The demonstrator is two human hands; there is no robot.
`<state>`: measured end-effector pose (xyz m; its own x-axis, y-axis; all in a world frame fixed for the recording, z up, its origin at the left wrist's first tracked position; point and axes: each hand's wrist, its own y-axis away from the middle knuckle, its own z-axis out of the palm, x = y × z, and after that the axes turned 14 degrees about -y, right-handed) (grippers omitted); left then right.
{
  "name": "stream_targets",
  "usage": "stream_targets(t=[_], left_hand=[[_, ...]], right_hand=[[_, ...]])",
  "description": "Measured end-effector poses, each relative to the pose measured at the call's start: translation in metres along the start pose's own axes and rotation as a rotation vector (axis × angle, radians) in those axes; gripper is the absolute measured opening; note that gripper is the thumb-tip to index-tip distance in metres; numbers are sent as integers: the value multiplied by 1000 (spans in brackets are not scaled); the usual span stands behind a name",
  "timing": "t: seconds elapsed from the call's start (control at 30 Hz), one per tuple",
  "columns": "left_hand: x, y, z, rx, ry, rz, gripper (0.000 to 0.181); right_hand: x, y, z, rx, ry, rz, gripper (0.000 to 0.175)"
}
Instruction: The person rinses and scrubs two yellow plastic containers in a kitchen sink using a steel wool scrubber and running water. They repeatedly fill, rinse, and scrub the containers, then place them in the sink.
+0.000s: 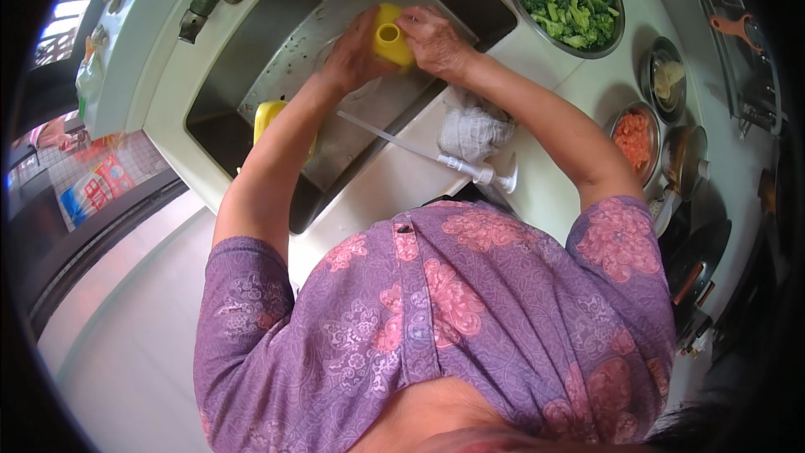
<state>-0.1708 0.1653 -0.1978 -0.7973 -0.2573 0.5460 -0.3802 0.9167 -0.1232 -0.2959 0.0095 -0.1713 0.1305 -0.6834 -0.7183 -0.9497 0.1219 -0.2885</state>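
A yellow plastic bottle (391, 44) with its round mouth uncapped is between my two hands, over the steel sink (402, 113). My left hand (358, 50) grips it from the left side. On the other side, my right hand (436, 41) has its fingers against the bottle's shoulder. A white pump dispenser top (468, 168) lies on the sink's front edge, its clear tube pointing over the basin. Beside it sits a crumpled grey-white cloth (475, 126). Partly hidden behind my left forearm is another yellow container (269, 116) in the sink.
A large steel bowl of cut broccoli (563, 0) stands at the back right. Further along the counter are a bowl of chopped orange-red food (634, 141), a small steel dish (665, 80) and a saucepan (685, 160). The faucet (201, 9) reaches in at upper left.
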Motion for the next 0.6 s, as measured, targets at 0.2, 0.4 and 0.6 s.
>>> stream_targets(t=[0.2,0.4,0.6], left_hand=[[-3,-12,-15,7,-161,185,99],[-15,-29,-15,27,-149,381,81],[-16,-25,-6,51,-214,366,70]], right_hand=[[7,-15,-11,-214,-224,179,55],[4,-6,-3,-116,-55,-175,55],[6,-11,-19,-242,-194,88,57]])
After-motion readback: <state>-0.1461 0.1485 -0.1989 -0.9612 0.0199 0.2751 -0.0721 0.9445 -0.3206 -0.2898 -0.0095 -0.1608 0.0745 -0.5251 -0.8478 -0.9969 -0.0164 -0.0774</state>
